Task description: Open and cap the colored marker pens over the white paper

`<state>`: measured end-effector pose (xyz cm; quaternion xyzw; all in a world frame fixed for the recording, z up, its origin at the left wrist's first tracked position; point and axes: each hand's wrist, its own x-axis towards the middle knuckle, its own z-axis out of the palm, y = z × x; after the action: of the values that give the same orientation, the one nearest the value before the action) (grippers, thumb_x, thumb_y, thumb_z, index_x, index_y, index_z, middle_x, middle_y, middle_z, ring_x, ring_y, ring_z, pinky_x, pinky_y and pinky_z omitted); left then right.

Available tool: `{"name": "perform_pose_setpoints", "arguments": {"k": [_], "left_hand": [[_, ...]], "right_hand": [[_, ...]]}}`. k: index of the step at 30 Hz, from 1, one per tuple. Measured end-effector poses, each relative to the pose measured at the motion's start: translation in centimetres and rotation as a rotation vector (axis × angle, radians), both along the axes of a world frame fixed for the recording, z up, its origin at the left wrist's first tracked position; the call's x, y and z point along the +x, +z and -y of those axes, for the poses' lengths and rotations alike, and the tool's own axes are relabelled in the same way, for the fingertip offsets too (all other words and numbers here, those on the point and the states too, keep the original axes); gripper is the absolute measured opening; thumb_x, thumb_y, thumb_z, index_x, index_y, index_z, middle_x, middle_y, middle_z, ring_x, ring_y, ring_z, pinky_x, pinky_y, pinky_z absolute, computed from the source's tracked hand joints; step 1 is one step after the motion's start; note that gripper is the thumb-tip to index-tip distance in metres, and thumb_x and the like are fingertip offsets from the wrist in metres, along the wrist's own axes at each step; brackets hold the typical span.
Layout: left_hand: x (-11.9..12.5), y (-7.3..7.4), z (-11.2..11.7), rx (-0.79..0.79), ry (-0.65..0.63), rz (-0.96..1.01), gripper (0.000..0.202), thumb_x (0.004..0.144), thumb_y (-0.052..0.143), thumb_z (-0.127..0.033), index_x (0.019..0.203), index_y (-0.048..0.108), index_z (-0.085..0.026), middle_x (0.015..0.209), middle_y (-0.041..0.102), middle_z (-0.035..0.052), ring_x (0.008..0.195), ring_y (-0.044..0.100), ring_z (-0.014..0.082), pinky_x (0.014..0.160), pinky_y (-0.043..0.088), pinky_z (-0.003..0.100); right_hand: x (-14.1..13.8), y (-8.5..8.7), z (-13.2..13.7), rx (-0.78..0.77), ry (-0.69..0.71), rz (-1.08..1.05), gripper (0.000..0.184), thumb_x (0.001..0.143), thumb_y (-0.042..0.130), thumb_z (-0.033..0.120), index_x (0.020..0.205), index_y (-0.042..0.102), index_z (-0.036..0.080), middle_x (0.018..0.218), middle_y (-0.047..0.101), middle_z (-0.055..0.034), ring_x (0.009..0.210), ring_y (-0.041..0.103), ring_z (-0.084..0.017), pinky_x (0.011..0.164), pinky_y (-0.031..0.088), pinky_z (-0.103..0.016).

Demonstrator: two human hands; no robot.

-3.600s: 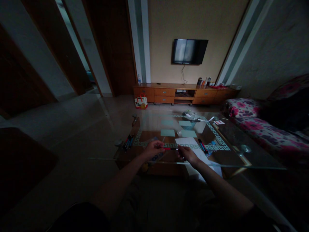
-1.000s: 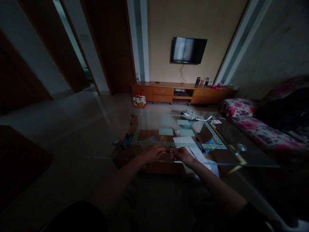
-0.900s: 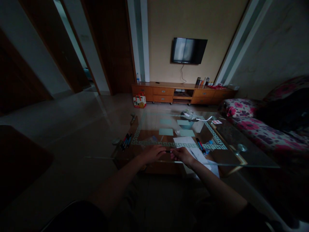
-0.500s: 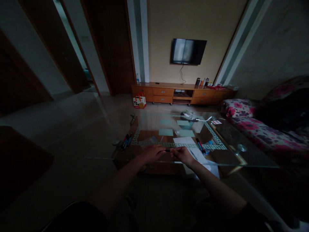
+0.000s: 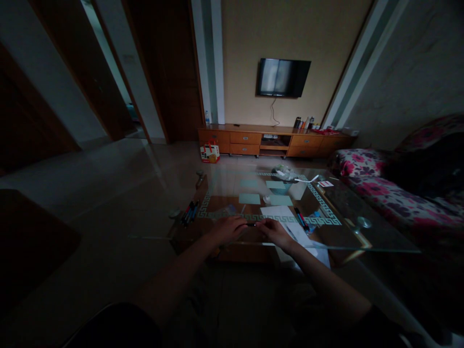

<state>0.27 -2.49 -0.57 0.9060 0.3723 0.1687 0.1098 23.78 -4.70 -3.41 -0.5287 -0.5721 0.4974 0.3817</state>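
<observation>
My left hand (image 5: 229, 229) and my right hand (image 5: 274, 232) meet over the near edge of a glass coffee table (image 5: 362, 239). Both are closed on the ends of one dark pen (image 5: 251, 224), of which only a short piece shows between them. Just beyond my right hand lies a white sheet of paper (image 5: 280, 211). To its right lie two pens (image 5: 300, 218), red and dark. A bundle of several pens (image 5: 189, 212) rests at the table's left edge.
Pale green notes (image 5: 249, 198) and a small basket (image 5: 283, 175) sit further back on the glass. A floral sofa (image 5: 384, 191) runs along the right. A wooden TV cabinet (image 5: 275, 140) and wall TV (image 5: 283, 77) stand at the far wall. Bare floor spreads to the left.
The hands have drawn closer together along the pen; the red length seen 3.6 s ago is now covered. Over the last second they have barely moved.
</observation>
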Motion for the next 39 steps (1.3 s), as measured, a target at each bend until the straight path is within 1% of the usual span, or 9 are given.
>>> {"name": "perform_pose_setpoints", "arguments": {"k": [2, 4, 9, 17, 19, 24, 27, 34, 39], "left_hand": [[0.0, 0.0, 0.0, 0.008, -0.004, 0.002, 0.033, 0.100, 0.038, -0.043, 0.106, 0.066, -0.024, 0.101, 0.065, 0.0040, 0.090, 0.061, 0.0180, 0.074, 0.044, 0.027], [0.1, -0.1, 0.0, 0.017, -0.004, 0.003, 0.033, 0.100, 0.039, -0.043, 0.106, 0.066, -0.025, 0.100, 0.065, 0.0039, 0.089, 0.061, 0.0179, 0.074, 0.044, 0.027], [0.1, -0.4, -0.1, 0.015, -0.004, 0.016, 0.032, 0.099, 0.041, -0.043, 0.108, 0.066, -0.026, 0.101, 0.065, 0.0037, 0.092, 0.061, 0.0182, 0.075, 0.045, 0.027], [-0.1, -0.4, -0.2, 0.023, -0.020, 0.006, 0.030, 0.099, 0.041, -0.041, 0.106, 0.066, -0.025, 0.100, 0.065, 0.0034, 0.088, 0.061, 0.0172, 0.073, 0.045, 0.026], [-0.1, -0.4, -0.2, 0.027, -0.017, 0.009, 0.030, 0.099, 0.042, -0.041, 0.107, 0.066, -0.025, 0.101, 0.065, 0.0032, 0.088, 0.061, 0.0171, 0.073, 0.045, 0.026], [-0.1, -0.3, -0.1, 0.013, -0.009, 0.024, 0.030, 0.099, 0.041, -0.041, 0.104, 0.066, -0.024, 0.098, 0.064, 0.0035, 0.088, 0.061, 0.0173, 0.074, 0.045, 0.026], [0.0, -0.4, -0.2, 0.000, -0.006, 0.019, 0.031, 0.099, 0.041, -0.042, 0.105, 0.066, -0.024, 0.099, 0.065, 0.0036, 0.089, 0.061, 0.0174, 0.074, 0.045, 0.027], [0.0, -0.5, -0.2, -0.010, 0.024, -0.012, 0.032, 0.099, 0.040, -0.043, 0.108, 0.066, -0.026, 0.102, 0.066, 0.0038, 0.090, 0.062, 0.0184, 0.075, 0.045, 0.028], [0.0, -0.5, -0.3, -0.014, 0.100, -0.027, 0.034, 0.099, 0.039, -0.044, 0.110, 0.065, -0.026, 0.104, 0.067, 0.0043, 0.091, 0.063, 0.0199, 0.076, 0.046, 0.029]], "right_hand": [[0.0, 0.3, 0.1, -0.085, 0.012, 0.000, 0.051, 0.081, 0.055, 0.066, 0.075, 0.059, 0.016, 0.061, 0.060, -0.0002, 0.050, 0.051, -0.010, 0.048, 0.037, -0.022], [0.0, 0.6, 0.1, -0.121, 0.023, -0.015, 0.052, 0.082, 0.054, 0.067, 0.072, 0.059, 0.015, 0.060, 0.059, -0.0005, 0.049, 0.050, -0.009, 0.047, 0.035, -0.022], [0.2, 1.1, 0.2, -0.068, 0.033, -0.034, 0.050, 0.078, 0.061, 0.063, 0.075, 0.064, 0.014, 0.068, 0.064, -0.0029, 0.053, 0.050, -0.008, 0.050, 0.035, -0.021], [0.3, 0.3, -0.2, -0.004, -0.025, -0.035, 0.041, 0.067, 0.075, 0.051, 0.086, 0.067, 0.016, 0.073, 0.066, -0.0018, 0.059, 0.053, -0.012, 0.054, 0.041, -0.024], [0.2, 0.2, -0.1, -0.002, -0.034, -0.049, 0.039, 0.069, 0.073, 0.050, 0.088, 0.066, 0.016, 0.075, 0.066, -0.0013, 0.058, 0.053, -0.011, 0.053, 0.041, -0.023], [0.3, 0.0, -0.2, -0.079, 0.007, -0.018, 0.046, 0.079, 0.059, 0.059, 0.080, 0.066, 0.014, 0.074, 0.067, -0.0043, 0.052, 0.051, -0.009, 0.049, 0.038, -0.022], [0.4, -0.1, -0.2, -0.039, 0.038, -0.040, 0.046, 0.078, 0.061, 0.059, 0.080, 0.067, 0.013, 0.074, 0.068, -0.0050, 0.056, 0.053, -0.010, 0.053, 0.041, -0.022], [0.3, -0.4, -0.5, -0.016, -0.005, -0.080, 0.037, 0.073, 0.070, 0.049, 0.085, 0.068, 0.015, 0.076, 0.068, -0.0040, 0.062, 0.056, -0.012, 0.055, 0.043, -0.023], [0.2, -0.5, -1.3, -0.001, -0.093, -0.095, 0.038, 0.070, 0.071, 0.050, 0.084, 0.067, 0.015, 0.072, 0.066, -0.0021, 0.056, 0.051, -0.010, 0.050, 0.037, -0.022]]}}
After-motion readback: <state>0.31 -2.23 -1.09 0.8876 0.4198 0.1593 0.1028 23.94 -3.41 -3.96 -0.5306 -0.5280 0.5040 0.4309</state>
